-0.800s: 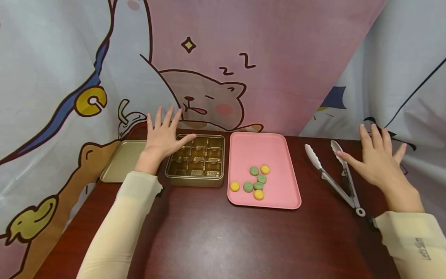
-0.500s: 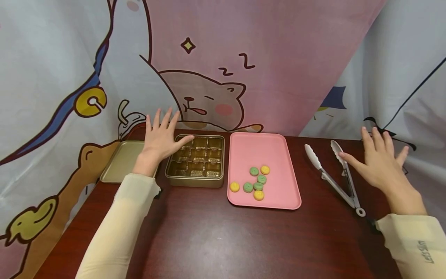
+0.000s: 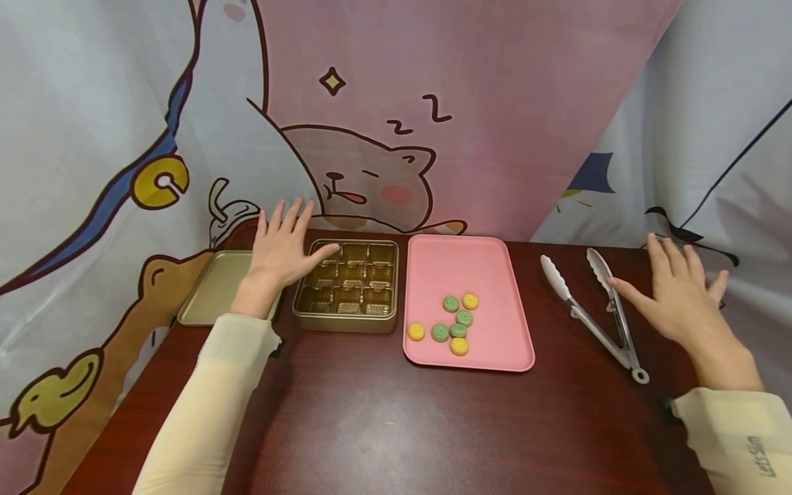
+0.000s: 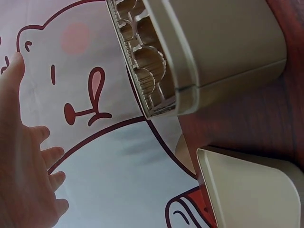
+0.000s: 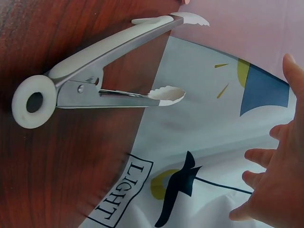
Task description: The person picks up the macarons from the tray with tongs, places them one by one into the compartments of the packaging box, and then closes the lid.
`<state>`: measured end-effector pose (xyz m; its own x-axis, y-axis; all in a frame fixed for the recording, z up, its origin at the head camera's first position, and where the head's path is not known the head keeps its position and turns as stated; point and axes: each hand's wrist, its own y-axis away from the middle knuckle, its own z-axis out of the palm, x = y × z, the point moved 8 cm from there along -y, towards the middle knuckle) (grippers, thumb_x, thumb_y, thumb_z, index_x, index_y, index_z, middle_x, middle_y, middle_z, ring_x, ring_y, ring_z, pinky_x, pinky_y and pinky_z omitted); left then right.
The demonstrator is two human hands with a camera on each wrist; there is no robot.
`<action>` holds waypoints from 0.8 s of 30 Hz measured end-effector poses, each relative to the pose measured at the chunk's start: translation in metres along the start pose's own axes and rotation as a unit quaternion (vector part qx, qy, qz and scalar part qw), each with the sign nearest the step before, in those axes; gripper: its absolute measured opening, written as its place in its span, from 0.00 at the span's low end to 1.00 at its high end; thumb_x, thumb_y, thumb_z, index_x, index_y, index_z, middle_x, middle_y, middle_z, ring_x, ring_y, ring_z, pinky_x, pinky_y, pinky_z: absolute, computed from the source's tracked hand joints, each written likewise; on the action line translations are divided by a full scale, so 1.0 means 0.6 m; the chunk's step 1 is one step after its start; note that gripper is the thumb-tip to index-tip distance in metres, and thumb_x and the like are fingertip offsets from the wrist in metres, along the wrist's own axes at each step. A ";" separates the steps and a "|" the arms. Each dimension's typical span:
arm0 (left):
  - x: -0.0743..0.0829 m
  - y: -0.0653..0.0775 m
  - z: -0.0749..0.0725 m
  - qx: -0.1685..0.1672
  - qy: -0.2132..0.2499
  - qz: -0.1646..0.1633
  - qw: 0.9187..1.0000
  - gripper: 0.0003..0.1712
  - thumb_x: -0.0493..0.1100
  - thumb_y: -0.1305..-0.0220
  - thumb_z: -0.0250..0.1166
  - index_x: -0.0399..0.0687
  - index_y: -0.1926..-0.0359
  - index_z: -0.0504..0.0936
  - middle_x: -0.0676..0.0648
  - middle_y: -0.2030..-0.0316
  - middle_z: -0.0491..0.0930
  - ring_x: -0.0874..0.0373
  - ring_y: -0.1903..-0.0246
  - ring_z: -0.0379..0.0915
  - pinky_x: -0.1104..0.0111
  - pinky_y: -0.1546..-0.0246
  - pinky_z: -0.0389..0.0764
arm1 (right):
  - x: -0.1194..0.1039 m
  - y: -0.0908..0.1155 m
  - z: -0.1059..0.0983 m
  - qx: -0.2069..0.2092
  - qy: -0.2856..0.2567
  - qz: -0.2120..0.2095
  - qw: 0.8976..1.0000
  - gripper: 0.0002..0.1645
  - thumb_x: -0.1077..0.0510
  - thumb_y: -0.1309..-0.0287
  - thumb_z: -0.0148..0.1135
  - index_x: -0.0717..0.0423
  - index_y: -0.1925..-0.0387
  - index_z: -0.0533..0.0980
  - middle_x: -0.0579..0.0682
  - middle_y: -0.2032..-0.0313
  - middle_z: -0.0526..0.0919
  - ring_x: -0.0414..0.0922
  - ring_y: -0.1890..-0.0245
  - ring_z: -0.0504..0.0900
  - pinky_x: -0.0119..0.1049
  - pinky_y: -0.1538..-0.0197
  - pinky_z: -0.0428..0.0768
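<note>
My left hand (image 3: 278, 251), fingers spread and holding nothing, hovers over the gap between a gold tin (image 3: 346, 322) and its flat lid (image 3: 216, 289). Inside the tin sits a clear gold divider with several square compartments. The left wrist view shows the same hand (image 4: 23, 166) apart from the tin (image 4: 232, 47). On the right, my right hand (image 3: 680, 295) is also spread and holds nothing. Its thumb overlaps one arm of the tongs (image 3: 600, 333) in the head view. The tongs (image 5: 114, 52) lie spread on the table, with white scalloped tips.
Between the tin and the tongs lies a pink tray (image 3: 458, 268). Several green and yellow button-shaped pieces (image 3: 464, 318) are on its front half. A patterned cloth (image 3: 495, 124) hangs along the back edge of the dark wooden table (image 3: 396, 426).
Both hands drift slightly: the left one a little left and down, the right one a little right and down. The tin, tray, pieces and tongs stay put.
</note>
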<state>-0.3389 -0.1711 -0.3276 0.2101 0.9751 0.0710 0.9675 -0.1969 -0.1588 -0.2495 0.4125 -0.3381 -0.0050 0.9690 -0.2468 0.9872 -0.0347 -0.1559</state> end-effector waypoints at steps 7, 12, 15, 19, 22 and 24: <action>-0.005 0.004 0.005 0.002 0.004 0.003 1.000 0.58 0.80 0.37 0.46 0.57 0.19 0.34 0.46 0.19 0.37 0.42 0.20 0.30 0.45 0.23 0.30 | 0.007 0.005 0.006 0.004 -0.001 0.001 1.000 0.61 0.30 0.35 0.52 0.52 0.21 0.30 0.69 0.23 0.34 0.70 0.24 0.27 0.84 0.41 0.25; -0.009 0.008 0.008 0.000 0.008 0.003 1.000 0.58 0.79 0.36 0.46 0.57 0.19 0.35 0.45 0.19 0.39 0.43 0.20 0.33 0.45 0.22 0.32 | 0.010 0.009 0.011 0.009 0.001 0.000 1.000 0.63 0.30 0.37 0.55 0.52 0.20 0.31 0.69 0.23 0.37 0.71 0.24 0.31 0.85 0.41 0.28; -0.011 0.011 0.009 -0.001 0.012 0.004 1.000 0.57 0.79 0.36 0.45 0.57 0.19 0.36 0.44 0.19 0.40 0.42 0.20 0.35 0.45 0.22 0.33 | 0.012 0.011 0.015 0.010 0.003 0.003 1.000 0.64 0.29 0.38 0.56 0.52 0.20 0.31 0.71 0.23 0.39 0.71 0.24 0.32 0.84 0.40 0.28; -0.013 0.015 0.012 -0.001 0.019 0.003 1.000 0.56 0.79 0.36 0.45 0.57 0.19 0.37 0.44 0.20 0.42 0.42 0.21 0.36 0.45 0.22 0.35 | 0.016 0.014 0.020 0.009 0.005 0.008 1.000 0.65 0.29 0.39 0.57 0.52 0.21 0.31 0.73 0.24 0.41 0.72 0.24 0.34 0.83 0.39 0.29; -0.015 0.017 0.015 -0.001 0.021 0.002 1.000 0.56 0.79 0.36 0.46 0.57 0.19 0.38 0.44 0.20 0.43 0.42 0.21 0.37 0.45 0.22 0.36 | 0.019 0.016 0.024 0.007 0.005 0.011 1.000 0.66 0.28 0.39 0.57 0.52 0.21 0.31 0.73 0.25 0.42 0.71 0.24 0.34 0.84 0.39 0.29; -0.016 0.019 0.016 -0.001 0.021 0.002 1.000 0.56 0.78 0.36 0.47 0.56 0.19 0.39 0.43 0.20 0.44 0.42 0.21 0.38 0.45 0.22 0.36 | 0.020 0.018 0.026 0.005 0.006 0.013 1.000 0.66 0.28 0.40 0.57 0.52 0.21 0.30 0.73 0.25 0.42 0.71 0.24 0.34 0.84 0.39 0.30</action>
<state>-0.3311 -0.1821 -0.3397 0.2202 0.9690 0.1119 0.9667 -0.2015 -0.1578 -0.2413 0.4201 -0.3580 0.0217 0.9706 -0.2398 0.9854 -0.0612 -0.1588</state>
